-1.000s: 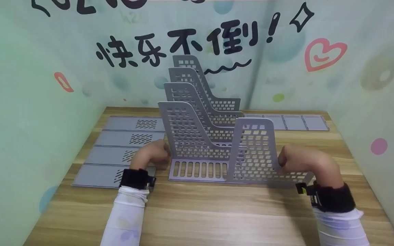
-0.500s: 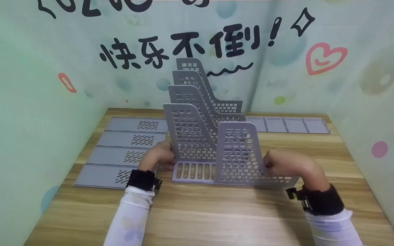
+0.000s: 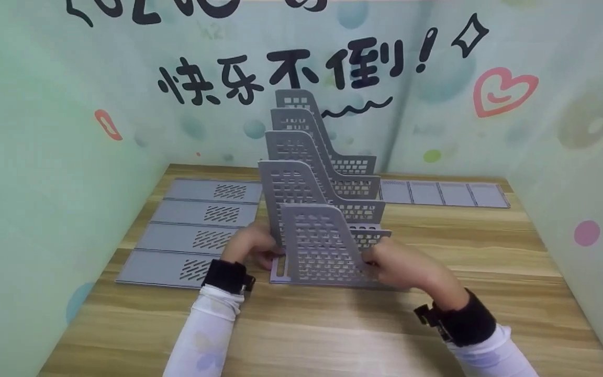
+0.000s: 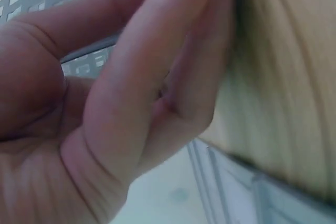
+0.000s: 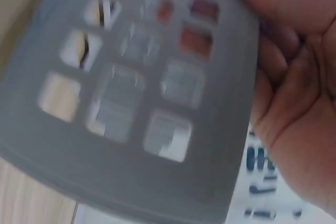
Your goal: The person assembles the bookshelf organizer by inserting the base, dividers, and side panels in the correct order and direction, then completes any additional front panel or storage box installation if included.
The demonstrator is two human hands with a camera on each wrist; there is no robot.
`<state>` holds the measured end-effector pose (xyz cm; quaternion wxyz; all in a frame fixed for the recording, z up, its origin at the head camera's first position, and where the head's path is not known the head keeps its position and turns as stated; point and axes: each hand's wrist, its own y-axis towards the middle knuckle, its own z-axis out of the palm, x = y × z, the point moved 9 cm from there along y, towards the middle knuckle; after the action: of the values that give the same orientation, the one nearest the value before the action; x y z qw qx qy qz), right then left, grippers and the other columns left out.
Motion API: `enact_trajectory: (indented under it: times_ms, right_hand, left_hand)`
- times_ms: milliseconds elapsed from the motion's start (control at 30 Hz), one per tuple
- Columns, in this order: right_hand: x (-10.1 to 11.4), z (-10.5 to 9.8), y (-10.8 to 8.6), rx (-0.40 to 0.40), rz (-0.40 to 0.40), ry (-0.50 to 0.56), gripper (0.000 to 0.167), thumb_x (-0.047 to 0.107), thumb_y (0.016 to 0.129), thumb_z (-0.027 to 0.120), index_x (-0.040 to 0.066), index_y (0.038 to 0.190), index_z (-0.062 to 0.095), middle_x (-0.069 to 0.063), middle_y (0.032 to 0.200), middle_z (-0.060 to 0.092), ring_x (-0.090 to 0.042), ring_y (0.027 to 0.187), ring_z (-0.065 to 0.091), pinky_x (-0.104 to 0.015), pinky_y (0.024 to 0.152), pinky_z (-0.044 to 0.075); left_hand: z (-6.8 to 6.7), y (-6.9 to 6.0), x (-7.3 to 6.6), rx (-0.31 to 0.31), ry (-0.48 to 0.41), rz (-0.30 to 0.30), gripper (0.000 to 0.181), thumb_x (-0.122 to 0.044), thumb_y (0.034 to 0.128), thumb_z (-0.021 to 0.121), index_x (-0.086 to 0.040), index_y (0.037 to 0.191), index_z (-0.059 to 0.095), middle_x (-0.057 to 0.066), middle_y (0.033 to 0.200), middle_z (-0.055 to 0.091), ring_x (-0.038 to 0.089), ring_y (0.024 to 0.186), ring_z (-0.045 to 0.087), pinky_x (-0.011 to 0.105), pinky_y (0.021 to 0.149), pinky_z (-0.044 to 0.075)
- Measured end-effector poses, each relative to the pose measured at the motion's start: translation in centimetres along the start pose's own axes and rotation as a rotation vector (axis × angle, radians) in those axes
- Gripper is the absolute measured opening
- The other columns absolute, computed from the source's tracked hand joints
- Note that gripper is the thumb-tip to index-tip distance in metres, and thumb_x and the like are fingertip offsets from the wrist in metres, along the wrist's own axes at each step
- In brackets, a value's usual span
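Observation:
A grey file rack stands on the table in the head view, with several perforated dividers [image 3: 289, 180] upright in a row on its slotted base [image 3: 275, 278]. My right hand [image 3: 403, 262] grips a loose perforated divider [image 3: 317, 243] by its low right side, upright over the rack's front section and hiding most of the base there. In the right wrist view, thumb and fingers hold this panel [image 5: 105, 174] at its edge. My left hand [image 3: 253, 243] holds the rack at its left edge with curled fingers; its fingertips are partly hidden.
Grey flat panels [image 3: 144, 267] with slotted patches lie in a row at the left of the wooden table [image 3: 333, 335]. Another row of grey panels [image 3: 427, 192] lies along the back right. A printed cloth [image 3: 437, 120] hangs behind and at the sides.
My right hand has moved left with the divider, bringing it across the rack's front section. My left hand stays at the rack's left edge. The view has shifted slightly.

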<state>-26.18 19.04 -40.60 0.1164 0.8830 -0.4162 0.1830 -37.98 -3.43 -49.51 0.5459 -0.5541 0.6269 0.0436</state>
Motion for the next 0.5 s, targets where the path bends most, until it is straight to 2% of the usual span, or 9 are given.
enact_trajectory:
  times_ms: [100,167,200,233,333,400,433,500]
  right_hand:
    - [1.2,1.1,1.0,-0.062,-0.027,-0.003,0.013,0.0,0.092,0.071,0.006,0.082,0.074,-0.007,0.083,0.079,-0.01,0.066,0.065,-0.026,0.063,0.059]
    - [1.5,1.8,1.4,-0.068,-0.027,0.015,0.013,-0.002,0.093,0.069,0.006,0.084,0.073,-0.007,0.083,0.079,-0.011,0.067,0.065,-0.027,0.063,0.059]
    - [1.6,2.0,1.5,-0.067,-0.024,0.021,0.013,-0.003,0.092,0.068,0.006,0.084,0.073,-0.007,0.084,0.079,-0.011,0.067,0.065,-0.027,0.064,0.06]
    - [1.7,2.2,1.6,-0.067,-0.018,0.024,0.014,-0.004,0.092,0.067,0.006,0.084,0.072,-0.007,0.085,0.079,-0.01,0.068,0.065,-0.027,0.065,0.06]
    - [1.8,2.3,1.6,-0.054,-0.013,0.026,0.015,-0.004,0.092,0.066,0.007,0.084,0.071,-0.006,0.087,0.079,-0.009,0.069,0.063,-0.029,0.066,0.06]
    - [2.0,2.2,1.6,-0.031,-0.032,0.024,0.013,0.001,0.096,0.068,0.008,0.086,0.071,-0.006,0.09,0.08,-0.009,0.071,0.065,-0.029,0.068,0.061]
    - [2.0,2.1,1.5,-0.009,-0.04,0.023,0.011,0.006,0.098,0.068,0.008,0.087,0.071,-0.005,0.09,0.08,-0.01,0.071,0.065,-0.03,0.068,0.061]
    - [1.9,1.7,1.1,0.03,-0.051,0.038,0.011,0.017,0.102,0.07,0.008,0.097,0.074,-0.005,0.095,0.081,-0.01,0.075,0.069,-0.031,0.073,0.063]
  left_hand:
    - [0.7,0.0,-0.3,0.067,-0.026,0.074,0.017,0.009,0.0918,0.057,0.006,0.105,0.068,0.005,0.085,0.07,0.01,0.064,0.067,0.023,0.062,0.062]
    - [1.0,-0.3,-0.5,0.07,-0.031,0.129,0.02,0.011,0.0883,0.054,0.002,0.098,0.068,0.0,0.082,0.069,0.006,0.065,0.064,0.019,0.061,0.058]
    - [0.9,-0.5,-0.5,0.04,-0.06,0.151,0.02,0.011,0.087,0.053,0.001,0.098,0.067,-0.001,0.083,0.069,0.006,0.068,0.064,0.02,0.063,0.058]
    - [0.4,-0.9,-0.5,-0.043,-0.108,0.17,0.019,0.01,0.0861,0.055,0.002,0.098,0.067,0.001,0.086,0.069,0.008,0.074,0.065,0.019,0.068,0.057]
    - [-0.7,-2.6,-0.5,-0.263,-0.213,0.259,0.02,0.004,0.0901,0.057,0.012,0.106,0.067,0.021,0.101,0.072,0.027,0.095,0.07,0.032,0.087,0.06]
    - [-1.5,-3.7,-0.6,-0.383,-0.227,0.312,0.028,0.001,0.0912,0.059,0.016,0.115,0.067,0.03,0.117,0.071,0.038,0.112,0.067,0.042,0.103,0.056]
    - [-2.0,-4.3,-0.8,-0.434,-0.193,0.343,0.031,0.004,0.0881,0.062,0.017,0.115,0.067,0.032,0.122,0.07,0.042,0.117,0.066,0.043,0.107,0.055]
    - [-1.9,-3.8,-1.1,-0.342,-0.106,0.268,0.027,0.003,0.0879,0.063,0.017,0.111,0.067,0.032,0.115,0.072,0.042,0.112,0.069,0.049,0.109,0.056]
